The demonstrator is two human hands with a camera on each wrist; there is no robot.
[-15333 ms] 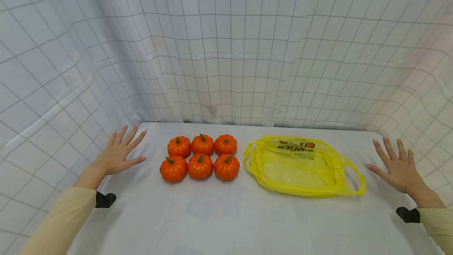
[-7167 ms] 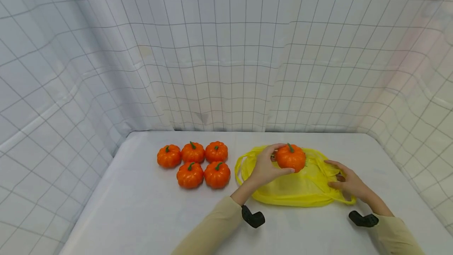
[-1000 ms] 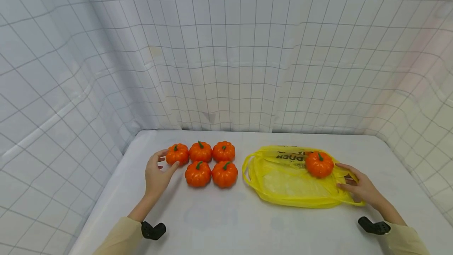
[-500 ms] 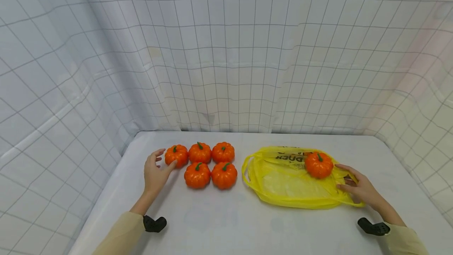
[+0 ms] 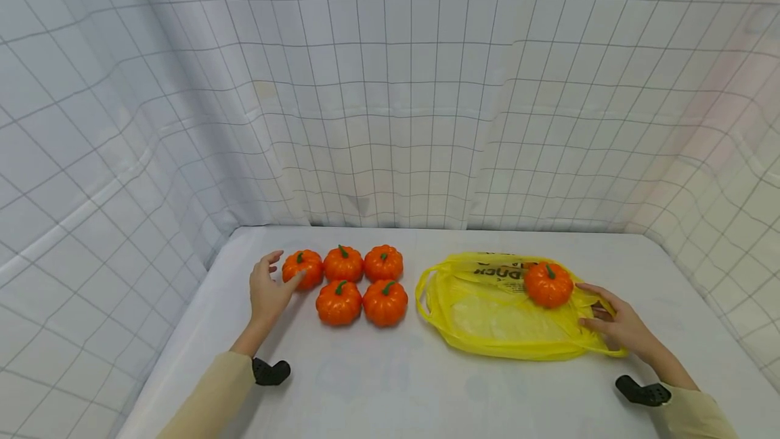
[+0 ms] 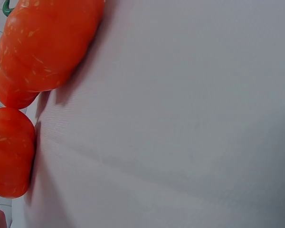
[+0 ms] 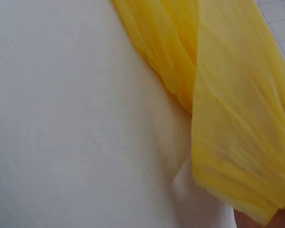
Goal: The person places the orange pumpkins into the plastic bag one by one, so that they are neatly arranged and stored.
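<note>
My left hand (image 5: 268,293) is beside the back-left orange pumpkin (image 5: 309,266), thumb overlapping its front and fingers spread at its left. In the left wrist view, fingertips (image 6: 0,220) appear at the lower left corner, apart from a pumpkin (image 6: 10,154). My right hand (image 5: 624,327) pinches the right side of a yellow plastic bag (image 5: 487,320), near its handle; in the right wrist view, the bag's film (image 7: 242,104) hides most of the fingers. One pumpkin (image 5: 550,284) with a green stem rests at the bag's back right.
Two more pumpkins stand in the back row, a middle one (image 5: 343,265) and a right one (image 5: 383,263). In front are two others, left (image 5: 338,303) and right (image 5: 385,304). A white table (image 5: 426,398) lies beneath, with a checked curtain (image 5: 390,120) behind.
Earlier, both hands lay apart from everything; then my left hand carried one pumpkin to the bag. It came back beside the back-left pumpkin. Over the last second, its fingers shifted slightly; my right hand stayed.
</note>
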